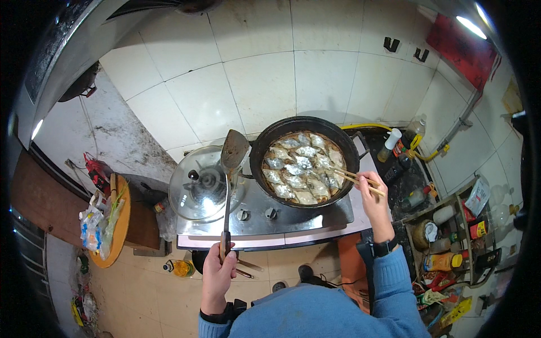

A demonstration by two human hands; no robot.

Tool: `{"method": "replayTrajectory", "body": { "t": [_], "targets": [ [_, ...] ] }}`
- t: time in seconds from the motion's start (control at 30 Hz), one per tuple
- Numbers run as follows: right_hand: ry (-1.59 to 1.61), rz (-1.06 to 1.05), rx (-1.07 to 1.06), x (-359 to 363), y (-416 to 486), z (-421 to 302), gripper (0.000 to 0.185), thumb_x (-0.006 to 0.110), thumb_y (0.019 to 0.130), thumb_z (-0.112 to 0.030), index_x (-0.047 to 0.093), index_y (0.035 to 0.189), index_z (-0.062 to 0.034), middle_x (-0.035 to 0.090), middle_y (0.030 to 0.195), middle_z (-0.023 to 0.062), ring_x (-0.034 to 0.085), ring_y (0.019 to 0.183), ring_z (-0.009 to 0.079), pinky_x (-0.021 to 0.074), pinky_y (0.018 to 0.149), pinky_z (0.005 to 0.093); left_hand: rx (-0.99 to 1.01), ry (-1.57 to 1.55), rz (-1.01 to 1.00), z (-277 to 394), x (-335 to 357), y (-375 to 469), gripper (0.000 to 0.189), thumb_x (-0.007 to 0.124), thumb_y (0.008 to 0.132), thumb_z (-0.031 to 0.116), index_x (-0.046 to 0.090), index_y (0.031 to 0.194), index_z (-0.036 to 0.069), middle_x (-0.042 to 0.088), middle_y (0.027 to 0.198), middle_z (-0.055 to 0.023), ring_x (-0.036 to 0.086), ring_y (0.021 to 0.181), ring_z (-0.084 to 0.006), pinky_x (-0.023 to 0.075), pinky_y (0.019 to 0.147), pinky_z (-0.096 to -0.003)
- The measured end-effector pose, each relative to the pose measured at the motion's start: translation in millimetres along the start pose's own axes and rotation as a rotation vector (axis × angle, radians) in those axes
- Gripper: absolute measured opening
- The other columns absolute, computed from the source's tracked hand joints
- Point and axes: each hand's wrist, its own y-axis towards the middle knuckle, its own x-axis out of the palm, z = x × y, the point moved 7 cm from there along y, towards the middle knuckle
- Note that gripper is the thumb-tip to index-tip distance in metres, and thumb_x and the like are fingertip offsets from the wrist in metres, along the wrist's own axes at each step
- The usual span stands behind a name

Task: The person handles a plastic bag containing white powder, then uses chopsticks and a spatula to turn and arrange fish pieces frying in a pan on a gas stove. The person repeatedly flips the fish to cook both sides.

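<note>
A black wok (258,145) stands on the right side of a steel gas stove (296,222), filled with pale, silvery diamond-shaped pieces of food (296,169), perhaps fish, lying in brown liquid. My right hand (374,198) holds a pair of wooden chopsticks (355,176), their tips among the pieces at the wok's right side. My left hand (219,268) grips the handle of a metal wok spatula (233,152), raised with its stained blade up, between the lid and the wok. The glass lid (186,169) lies on the left part of the stove, partly behind the spatula.
Seasoning bottles (391,141) crowd the corner right of the wok, near a yellow gas hose (367,125). A rack (465,228) of jars and packets stands further right. Left of the stove, a round wooden board (120,232) carries plastic bags and greens. An oil bottle (181,268) stands on the floor.
</note>
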Motion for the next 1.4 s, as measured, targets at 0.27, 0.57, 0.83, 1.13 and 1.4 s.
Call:
{"method": "replayTrajectory", "body": {
  "t": [0.27, 0.57, 0.83, 1.13, 1.4],
  "targets": [
    [-0.243, -0.18, -0.368, 51.5, 17.9, -15.2, 0.007, 0.063, 0.084, 0.002, 0.06, 0.09, -0.002, 0.06, 0.084, 0.0149, 0.061, 0.075, 0.0318, 0.0493, 0.066, 0.0343, -0.018, -0.014, -0.025, -1.1, 3.7, 1.0, 0.02, 0.054, 0.095, 0.009, 0.052, 0.111, -0.003, 0.049, 0.072, 0.0016, 0.042, 0.053, -0.0037, 0.0372, 0.047, -0.0187],
    [-0.282, -0.21, -0.385, 56.2, 13.2, -7.0, 0.012, 0.061, 0.081, 0.005, 0.059, 0.09, -0.0011, 0.058, 0.083, 0.0147, 0.06, 0.076, 0.0335, 0.0495, 0.066, 0.0361, -0.005, 0.031, 0.007, 3.1, -0.4, 0.0, 0.021, 0.055, 0.094, 0.009, 0.053, 0.11, -0.003, 0.05, 0.07, 0.0016, 0.044, 0.053, -0.004, 0.0378, 0.047, -0.0192],
    [-0.239, -0.151, -0.262, 41.7, 11.3, -8.3, 0.009, 0.059, 0.084, 0.004, 0.061, 0.091, -0.0014, 0.061, 0.086, 0.0151, 0.062, 0.077, 0.0331, 0.0498, 0.067, 0.0358, -0.016, 0.011, -0.006, -1.0, -0.3, 0.7, 0.021, 0.056, 0.095, 0.011, 0.053, 0.11, -0.003, 0.05, 0.069, 0.0017, 0.044, 0.053, -0.0041, 0.0378, 0.047, -0.0191],
    [-0.311, -0.091, -0.361, 38.7, 15.0, -4.7, 0.01, 0.057, 0.083, 0.005, 0.061, 0.092, 0.0001, 0.056, 0.084, 0.0135, 0.06, 0.072, 0.0298, 0.048, 0.064, 0.034, -0.011, 0.012, -0.015, -1.6, 1.6, 0.9, 0.019, 0.051, 0.096, 0.008, 0.051, 0.112, -0.003, 0.047, 0.068, 0.0016, 0.041, 0.053, -0.0041, 0.034, 0.047, -0.0187],
    [-0.384, -0.332, -0.459, 59.0, 15.3, 2.0, 0.024, 0.058, 0.077, 0.008, 0.06, 0.099, -0.0022, 0.053, 0.088, 0.0141, 0.059, 0.079, 0.0352, 0.05, 0.067, 0.0388, -0.008, 0.055, 0.013, 0.8, -3.1, -1.6, 0.019, 0.051, 0.096, 0.009, 0.052, 0.111, -0.003, 0.047, 0.068, 0.0016, 0.041, 0.052, -0.0045, 0.0344, 0.047, -0.0188]
  ]
}}
